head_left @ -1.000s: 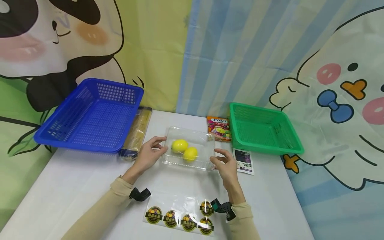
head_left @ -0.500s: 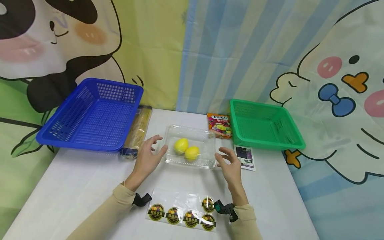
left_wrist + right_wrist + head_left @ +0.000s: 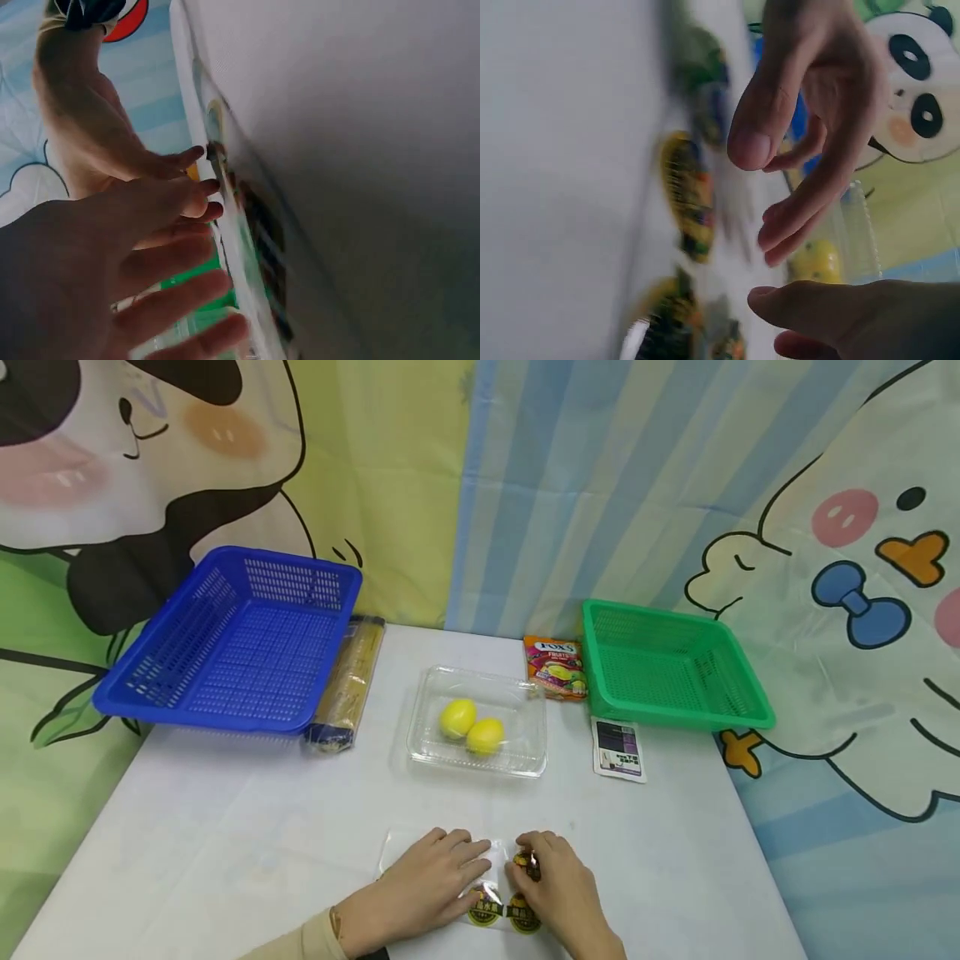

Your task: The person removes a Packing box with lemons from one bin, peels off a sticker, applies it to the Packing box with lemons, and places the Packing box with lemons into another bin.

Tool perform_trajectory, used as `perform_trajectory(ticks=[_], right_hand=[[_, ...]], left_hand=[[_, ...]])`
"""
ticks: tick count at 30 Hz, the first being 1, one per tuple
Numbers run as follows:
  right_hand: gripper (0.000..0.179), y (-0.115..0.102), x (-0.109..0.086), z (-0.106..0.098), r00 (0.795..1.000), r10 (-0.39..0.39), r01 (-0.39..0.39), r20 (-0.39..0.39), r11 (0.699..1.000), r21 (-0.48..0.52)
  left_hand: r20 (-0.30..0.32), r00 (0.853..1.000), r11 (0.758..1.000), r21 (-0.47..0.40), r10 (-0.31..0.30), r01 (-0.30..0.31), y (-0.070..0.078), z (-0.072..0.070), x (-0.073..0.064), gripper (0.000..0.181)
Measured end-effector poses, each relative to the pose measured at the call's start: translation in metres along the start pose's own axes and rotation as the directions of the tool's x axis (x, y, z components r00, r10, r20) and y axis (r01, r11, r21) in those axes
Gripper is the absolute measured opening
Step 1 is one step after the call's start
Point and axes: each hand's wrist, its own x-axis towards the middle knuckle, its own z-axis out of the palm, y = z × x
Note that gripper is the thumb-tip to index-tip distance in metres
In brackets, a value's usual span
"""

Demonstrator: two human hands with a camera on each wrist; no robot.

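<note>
A transparent sheet with round black-and-gold stickers (image 3: 486, 906) lies on the table near its front. My left hand (image 3: 429, 887) is over the sheet's left and middle, its fingers spread and nearly straight; it covers several stickers. At the right end, my right hand (image 3: 561, 887) has its thumb and fingertips apart, on either side of the upper right sticker (image 3: 528, 863). The right wrist view shows the stickers (image 3: 688, 193) close by both hands. Farther back stands a clear plastic clamshell box (image 3: 517, 758) with two yellow lemons (image 3: 485, 737) in it.
A blue basket (image 3: 202, 720) is at the back left, beside a long wrapped pack of yellow strands (image 3: 347, 681). At the back right are a green basket (image 3: 678, 713), an orange-red candy bag (image 3: 556, 668) and a small white-and-purple packet (image 3: 618, 750).
Both hands have left the sides of the clear box and come back toward the body, onto the sticker sheet. The box with the lemons stays on the table.
</note>
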Motion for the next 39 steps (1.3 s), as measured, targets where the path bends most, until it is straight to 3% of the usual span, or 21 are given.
perform_trajectory(ticks=[2, 4, 10, 13, 20, 30, 34, 39], right_hand=[[0.032, -0.005, -0.009, 0.009, 0.998, -0.041, 0.037, -0.046, 0.995, -0.087], [0.034, -0.009, -0.014, 0.015, 0.992, -0.075, 0.062, -0.099, 0.989, -0.133], [0.029, -0.011, -0.017, 0.025, 0.97, -0.108, 0.081, -0.217, 0.988, -0.131], [0.029, -0.009, -0.017, 0.028, 0.959, -0.11, 0.084, -0.26, 0.99, -0.11], [0.026, -0.005, -0.02, 0.036, 0.943, -0.131, 0.107, -0.307, 0.99, -0.095], [0.027, -0.006, -0.022, 0.041, 0.907, -0.166, 0.124, -0.388, 0.984, -0.131], [0.029, -0.006, -0.02, 0.04, 0.91, -0.131, 0.097, -0.393, 0.99, -0.105], [0.024, -0.007, -0.018, 0.034, 0.942, -0.018, 0.008, -0.334, 0.999, -0.031]], left_hand=[[0.08, 0.997, 0.997, 0.074, -0.001, -0.005, 0.004, 0.005, -0.002, 0.039], [0.105, 0.994, 0.993, 0.119, -0.012, -0.001, 0.005, 0.008, -0.004, 0.041], [0.05, 0.999, 0.98, 0.2, -0.008, -0.002, 0.009, 0.013, -0.004, 0.038], [0.054, 0.999, 0.975, 0.223, -0.009, -0.003, 0.011, 0.012, -0.005, 0.039], [0.079, 0.997, 0.975, 0.223, -0.021, 0.003, 0.015, 0.009, -0.006, 0.04], [0.022, 1.0, 0.966, 0.258, -0.002, -0.003, 0.018, 0.017, -0.01, 0.04], [0.053, 0.998, 0.962, 0.274, -0.016, 0.001, 0.019, 0.014, -0.009, 0.044], [0.057, 0.998, 0.957, 0.29, -0.021, 0.003, 0.018, 0.014, -0.008, 0.046]])
